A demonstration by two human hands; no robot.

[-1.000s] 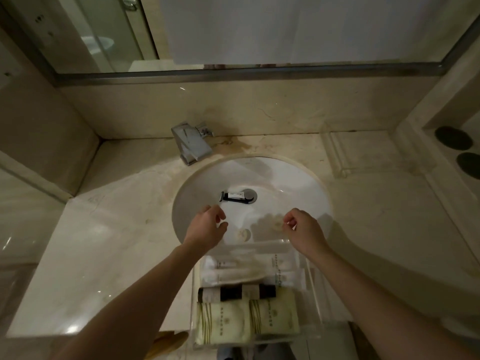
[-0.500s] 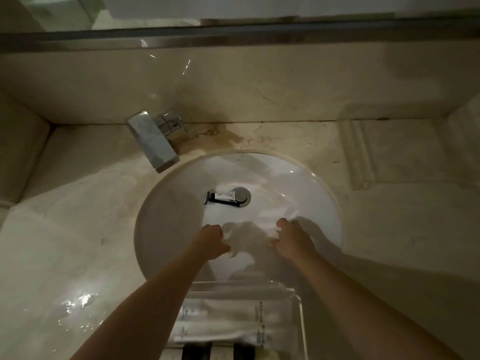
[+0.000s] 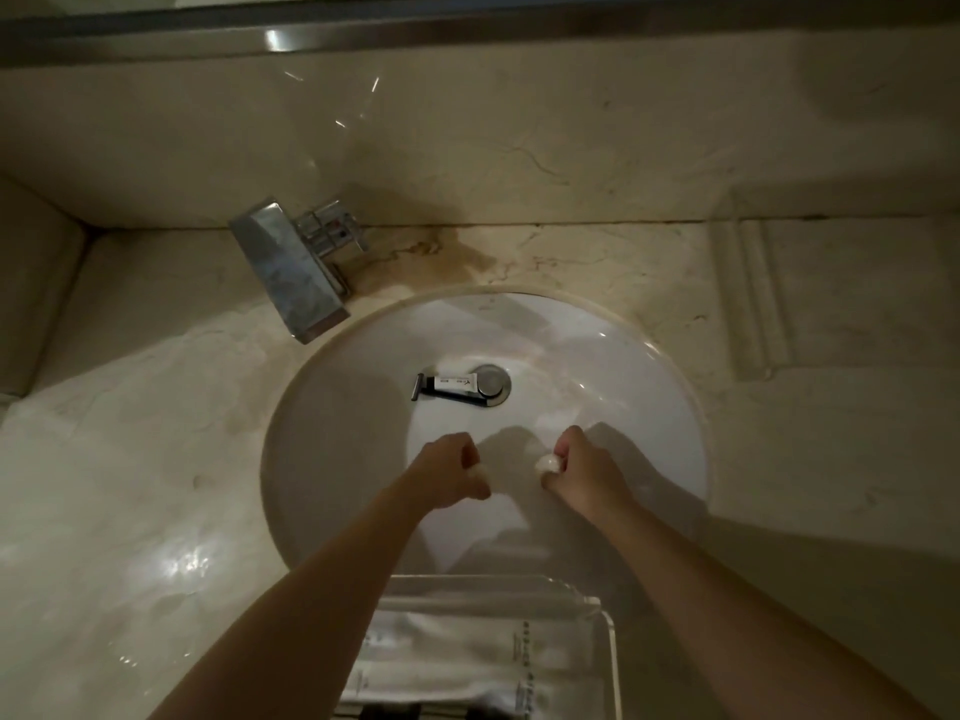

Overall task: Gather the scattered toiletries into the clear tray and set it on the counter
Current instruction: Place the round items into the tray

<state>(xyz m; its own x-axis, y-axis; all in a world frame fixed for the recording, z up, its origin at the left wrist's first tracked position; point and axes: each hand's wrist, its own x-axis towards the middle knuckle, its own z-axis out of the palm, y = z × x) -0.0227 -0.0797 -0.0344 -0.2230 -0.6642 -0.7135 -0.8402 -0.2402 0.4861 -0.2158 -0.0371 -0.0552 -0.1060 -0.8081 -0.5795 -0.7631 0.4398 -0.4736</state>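
Both my hands reach into the white sink basin (image 3: 649, 407). My left hand (image 3: 447, 475) is closed around a small pale item (image 3: 477, 471) that barely shows at its fingers. My right hand (image 3: 582, 472) pinches a small round white soap (image 3: 549, 464). A small white tube with a black cap (image 3: 449, 388) lies by the drain (image 3: 491, 384), beyond both hands. The clear tray (image 3: 608, 646) sits at the near edge under my forearms, with white packets (image 3: 467, 652) inside.
A chrome faucet (image 3: 291, 272) stands at the back left of the basin. Beige marble counter (image 3: 130, 485) surrounds the sink, with a grooved soap rest (image 3: 753, 304) at the right. A mirror ledge runs along the top.
My hands went from above the tray down into the basin and closed on two small pale items. The view dipped closer to the sink.
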